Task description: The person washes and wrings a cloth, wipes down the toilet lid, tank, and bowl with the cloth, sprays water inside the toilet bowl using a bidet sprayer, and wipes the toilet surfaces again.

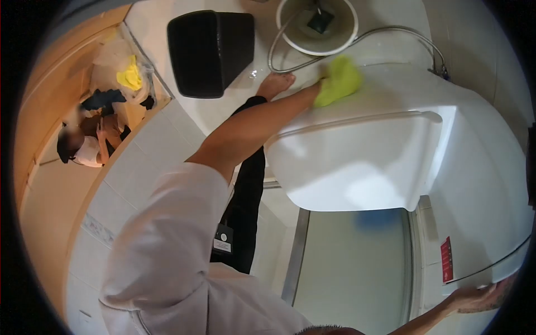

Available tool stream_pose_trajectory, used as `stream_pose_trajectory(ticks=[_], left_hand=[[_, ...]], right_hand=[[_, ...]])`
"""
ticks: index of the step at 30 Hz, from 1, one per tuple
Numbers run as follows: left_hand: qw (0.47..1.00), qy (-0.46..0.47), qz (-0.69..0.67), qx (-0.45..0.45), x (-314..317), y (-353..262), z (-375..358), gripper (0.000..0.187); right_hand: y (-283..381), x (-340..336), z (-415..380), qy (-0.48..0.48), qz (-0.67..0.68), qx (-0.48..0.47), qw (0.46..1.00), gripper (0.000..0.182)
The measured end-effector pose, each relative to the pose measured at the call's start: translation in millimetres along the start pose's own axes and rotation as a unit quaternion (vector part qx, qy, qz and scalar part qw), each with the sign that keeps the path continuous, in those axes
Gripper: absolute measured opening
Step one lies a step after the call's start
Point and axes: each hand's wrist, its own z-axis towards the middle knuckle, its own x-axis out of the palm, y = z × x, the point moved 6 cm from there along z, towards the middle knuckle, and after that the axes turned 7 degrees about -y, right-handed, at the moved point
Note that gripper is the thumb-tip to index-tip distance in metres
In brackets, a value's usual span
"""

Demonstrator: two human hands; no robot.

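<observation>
My left hand (325, 92) is at the end of a long bare forearm with a white sleeve. A yellow-green cloth (340, 81) covers its fingers and is pressed on the upper surface of a white moulded bathroom fixture (385, 89). Below the cloth, the fixture has a raised white rim and a smooth panel (357, 164). My right hand (481, 297) lies at the lower right along the fixture's edge, near a red label (446, 259). Its fingers look stretched out, partly lost in the dark border. My bare foot (276, 85) shows beyond the left forearm.
A black bin (209, 53) and a white bucket (352, 28) with a dark object inside stand at the top. A metal shower hose (385, 29) curves past the bucket. Beyond a doorway are another person (92, 142) and a yellow cloth (129, 73). A frosted panel (346, 257) is below.
</observation>
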Motion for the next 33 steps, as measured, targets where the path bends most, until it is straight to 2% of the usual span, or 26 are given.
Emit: stream_pose_trajectory(ticks=[1,2,3,4,5,7,8,9,10,12,13,15,16,18,20,22,23,24,25,26,28,29,30,31,32,33], left_hand=[[0.970,-0.111,0.121,0.178,14.0,7.2,13.6,0.033],[0.884,-0.211,0.238,0.343,25.7,4.1,4.6,0.029],[0.883,-0.213,0.240,0.342,31.3,6.6,-7.1,0.029],[0.932,-0.120,-0.113,0.323,31.5,13.3,-16.0,0.027],[0.853,-0.012,-0.450,0.266,31.9,21.0,-26.6,0.034],[0.969,-0.098,-0.172,0.148,-27.6,-8.1,-132.9,0.038],[0.990,-0.106,-0.030,0.083,-59.6,-25.7,-190.9,0.040],[0.975,-0.193,0.025,0.104,-96.1,-56.1,-235.6,0.038],[0.973,-0.203,0.023,0.106,-119.5,-70.8,-266.2,0.038],[0.906,-0.381,0.111,0.145,-176.5,-89.4,-318.7,0.036],[0.879,-0.429,0.089,0.189,-200.4,-93.8,-334.8,0.031],[0.852,-0.472,0.097,0.205,-240.0,-101.4,-348.7,0.032],[0.841,-0.488,0.110,0.205,-254.8,-100.3,-346.4,0.033],[0.806,-0.529,0.124,0.233,-271.0,-98.3,-322.7,0.036],[0.823,-0.509,0.100,0.231,-276.3,-80.1,-270.0,0.040],[0.812,-0.515,0.126,0.243,-270.9,-59.3,-209.6,0.042],[0.809,-0.507,0.169,0.246,-264.2,-49.7,-181.8,0.045],[0.803,-0.498,0.212,0.249,-258.3,-38.1,-152.9,0.049],[0.922,-0.308,0.177,0.155,-245.5,-8.4,-98.9,0.090],[0.935,-0.274,0.181,0.132,-238.4,11.5,-64.9,0.089],[0.944,-0.173,0.273,0.059,-226.0,39.8,-10.6,0.085],[0.947,-0.165,0.268,0.060,-211.3,76.5,32.7,0.085],[0.915,-0.236,0.314,0.096,-193.0,122.4,81.2,0.082],[0.873,-0.306,0.357,0.132,-179.3,147.5,108.7,0.079],[0.873,-0.302,0.359,0.133,-173.7,138.3,115.6,0.079],[0.873,-0.250,0.404,0.112,-178.5,126.3,110.6,0.072]], right_hand=[[14.9,5.5,13.0,-0.005,0.049,0.079,0.996,0.058],[21.6,5.5,15.7,-0.006,0.099,0.157,0.983,0.061],[11.1,6.8,8.0,-0.008,0.101,0.158,0.982,0.061],[-8.6,19.3,6.5,-0.001,0.102,0.156,0.982,0.063],[-21.8,26.5,3.9,0.003,0.104,0.154,0.983,0.065],[-13.6,29.7,2.5,-0.014,0.134,0.160,0.978,0.064],[-7.2,31.0,2.7,-0.027,0.165,0.170,0.971,0.063],[-6.4,31.8,4.9,-0.036,0.168,0.168,0.971,0.063],[-3.5,33.5,9.7,-0.035,0.168,0.161,0.972,0.064],[14.4,24.5,17.5,-0.040,0.168,0.151,0.973,0.064],[24.8,17.5,19.2,-0.048,0.125,0.152,0.979,0.065],[31.3,24.6,4.8,-0.068,0.084,0.153,0.982,0.064],[68.8,14.3,5.6,-0.068,0.086,0.150,0.983,0.064],[198.4,-35.9,12.2,-0.093,0.148,0.171,0.970,0.048],[295.7,-46.4,-11.7,-0.054,0.239,0.200,0.949,0.043],[397.9,-48.7,-35.5,0.011,0.385,0.119,0.915,0.046],[451.3,-62.7,-33.8,0.094,0.372,0.084,0.920,0.047],[496.9,-60.9,-48.1,0.175,0.490,0.169,0.837,0.045],[539.8,-70.1,-52.2,0.246,0.514,0.169,0.804,0.042],[578.3,-73.7,-57.3,0.276,0.583,0.223,0.732,0.040],[643.2,-77.0,-58.4,0.321,0.646,0.177,0.669,0.035],[671.6,-77.2,-58.1,0.343,0.675,0.182,0.627,0.032],[696.1,-75.2,-56.9,0.363,0.702,0.189,0.582,0.030],[716.6,-71.9,-51.8,0.369,0.696,0.194,0.585,0.030],[725.6,-61.6,-47.9,0.353,0.713,0.190,0.576,0.029],[739.3,-55.8,-43.6,0.340,0.725,0.188,0.568,0.028]])
